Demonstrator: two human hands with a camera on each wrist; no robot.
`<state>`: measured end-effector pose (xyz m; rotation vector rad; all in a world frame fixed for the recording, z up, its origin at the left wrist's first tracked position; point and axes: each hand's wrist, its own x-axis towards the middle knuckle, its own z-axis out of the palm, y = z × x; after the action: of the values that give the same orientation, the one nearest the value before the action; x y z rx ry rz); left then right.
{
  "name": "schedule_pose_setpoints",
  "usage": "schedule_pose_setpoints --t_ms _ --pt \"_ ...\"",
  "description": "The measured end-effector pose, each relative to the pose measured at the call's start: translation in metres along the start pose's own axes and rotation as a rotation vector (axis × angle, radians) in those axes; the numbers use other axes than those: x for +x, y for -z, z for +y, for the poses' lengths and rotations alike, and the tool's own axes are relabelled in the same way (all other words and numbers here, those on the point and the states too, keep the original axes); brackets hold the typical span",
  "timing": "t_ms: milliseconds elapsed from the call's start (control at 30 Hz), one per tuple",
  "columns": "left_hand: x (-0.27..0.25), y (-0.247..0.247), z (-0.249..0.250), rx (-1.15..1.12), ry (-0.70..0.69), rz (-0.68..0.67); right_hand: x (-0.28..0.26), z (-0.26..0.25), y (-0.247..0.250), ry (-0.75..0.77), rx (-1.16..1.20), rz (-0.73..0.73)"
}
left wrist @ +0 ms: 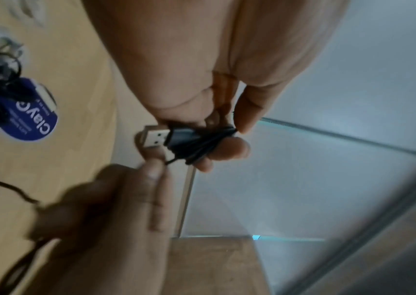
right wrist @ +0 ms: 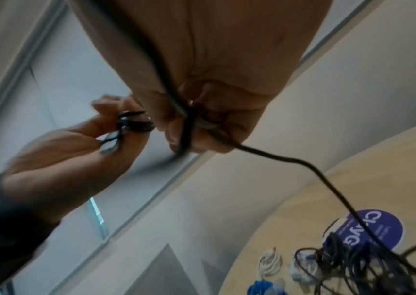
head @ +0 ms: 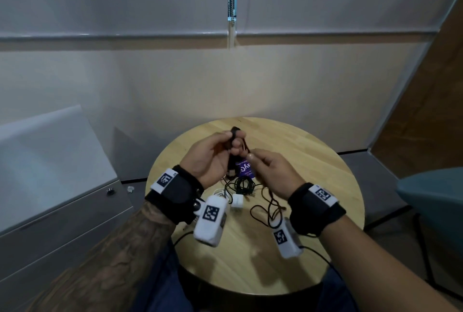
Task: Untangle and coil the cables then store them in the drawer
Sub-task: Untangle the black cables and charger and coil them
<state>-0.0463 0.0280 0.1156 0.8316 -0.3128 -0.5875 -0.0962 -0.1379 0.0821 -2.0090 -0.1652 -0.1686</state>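
My left hand (head: 231, 140) is raised over the round wooden table (head: 313, 161) and grips a small coil of black cable (left wrist: 201, 145). The coil's USB plug (left wrist: 155, 136) sticks out of the fist. Just right of it, my right hand (head: 250, 156) pinches the loose tail of the same black cable (right wrist: 189, 127). That tail hangs down to the tabletop in loops (head: 265, 209). A tangle of other black cables (head: 241, 183) lies on the table below both hands.
A purple round sticker (head: 246, 168) sits on the table under the tangle, with a white charger block (head: 236, 201) and white cable (right wrist: 269, 261) beside it. A grey drawer cabinet (head: 62, 186) stands to the left, drawers closed. A blue chair (head: 431, 199) stands to the right.
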Motion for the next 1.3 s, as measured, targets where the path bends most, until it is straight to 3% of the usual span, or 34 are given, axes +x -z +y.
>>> schedule_pose_setpoints --t_ms 100,233,367,467,567,700,767,967,1100,1300 --pt "0.013 0.014 0.008 -0.132 -0.144 0.102 -0.009 0.006 -0.016 -0.049 0.010 -0.144" --pt "0.026 0.038 0.015 -0.118 -0.307 0.334 -0.022 -0.004 -0.024 -0.081 0.004 -0.275" --pt "0.029 0.042 0.000 0.191 -0.430 0.448 -0.019 -0.022 -0.021 0.013 -0.137 -0.325" --pt "0.023 0.034 -0.016 0.617 -0.493 0.416 -0.013 -0.029 -0.015 0.054 -0.215 -0.327" --pt "0.012 0.031 -0.024 0.997 -0.410 0.224 -0.006 -0.031 0.000 0.098 -0.233 -0.207" --pt "-0.002 0.031 -0.024 1.005 -0.152 -0.015 0.002 -0.027 0.026 0.130 -0.295 -0.048" --pt "-0.006 0.029 -0.021 1.045 -0.124 -0.050 0.003 -0.026 0.031 0.139 -0.290 -0.021" --pt "-0.002 0.053 0.009 0.967 -0.133 0.089 0.009 -0.015 0.046 0.030 -0.195 0.097" --pt "-0.001 0.077 0.015 1.022 -0.109 0.172 0.013 -0.006 0.052 0.047 -0.235 0.034" --pt "-0.004 0.083 0.006 1.001 -0.041 0.157 0.024 -0.003 0.067 0.062 -0.442 0.277"
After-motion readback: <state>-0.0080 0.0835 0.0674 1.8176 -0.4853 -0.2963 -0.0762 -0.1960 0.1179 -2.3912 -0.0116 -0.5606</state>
